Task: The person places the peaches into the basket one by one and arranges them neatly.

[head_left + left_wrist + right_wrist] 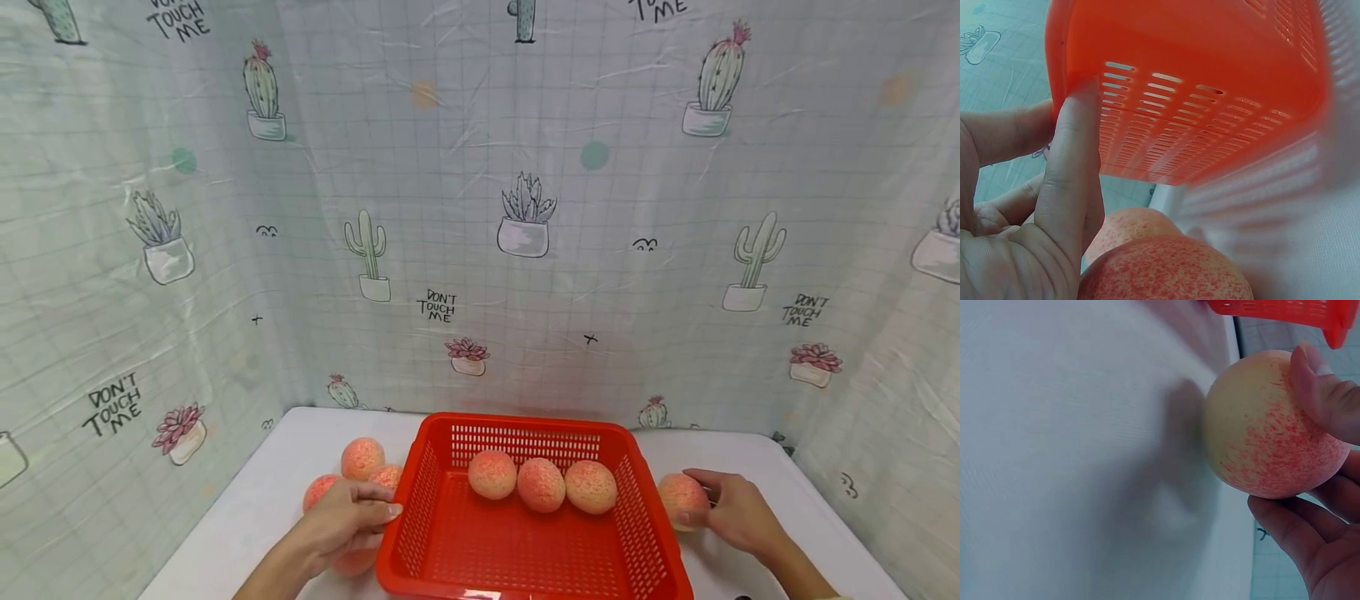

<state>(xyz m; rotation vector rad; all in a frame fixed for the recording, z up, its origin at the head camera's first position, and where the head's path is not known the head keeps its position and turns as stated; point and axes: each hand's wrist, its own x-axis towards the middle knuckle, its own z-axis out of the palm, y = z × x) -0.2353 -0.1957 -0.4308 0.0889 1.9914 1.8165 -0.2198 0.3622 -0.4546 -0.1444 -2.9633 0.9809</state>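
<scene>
A red plastic basket (525,558) with slotted walls stands on the white table, and three peaches (542,485) lie in a row toward its back. At the basket's left rim is my left hand (341,521), which pinches the rim between thumb and fingers; in the left wrist view a finger (1066,156) reaches under the lip. Outside the right wall, my right hand (738,512) grips another peach (1272,431) between thumb and fingers. The right wrist view shows this yellow and red peach held just off the tabletop, its shadow beside it.
Several more peaches (363,457) lie on the table left of the basket, some partly hidden by the left hand. A printed cactus curtain (465,167) surrounds the white table (247,508) at the back and sides. A small dark object (742,597) shows at the bottom edge.
</scene>
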